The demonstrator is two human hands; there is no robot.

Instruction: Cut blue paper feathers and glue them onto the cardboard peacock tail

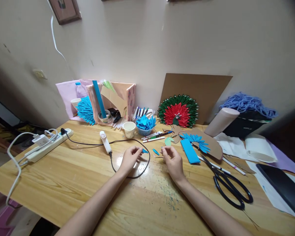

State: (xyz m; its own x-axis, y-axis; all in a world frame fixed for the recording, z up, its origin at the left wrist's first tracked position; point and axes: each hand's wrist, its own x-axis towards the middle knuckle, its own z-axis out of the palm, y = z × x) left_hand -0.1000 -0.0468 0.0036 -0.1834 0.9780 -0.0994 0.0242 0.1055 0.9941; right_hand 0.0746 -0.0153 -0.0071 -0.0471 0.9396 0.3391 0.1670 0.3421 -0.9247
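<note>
My left hand [130,160] is closed in a pinch on a small blue paper petal [145,151], low over the wooden table. A second blue petal [155,152] lies on the tabletop between my hands. My right hand [172,161] is also pinched, just to the right of that petal; what its fingertips hold, if anything, is too small to make out. Beyond my hands stands a bowl of blue petals [145,123]. A folded blue paper strip [189,151] and a partial fan of blue petals [196,141] are to the right of my right hand.
A white glue gun [105,143] stands left of my hands, its black cord [147,164] looping around my left hand. Large black scissors [227,183] and a phone [281,185] lie at right. Behind are a paper cup [129,129], markers [153,139] and a red-green petal fan [178,113].
</note>
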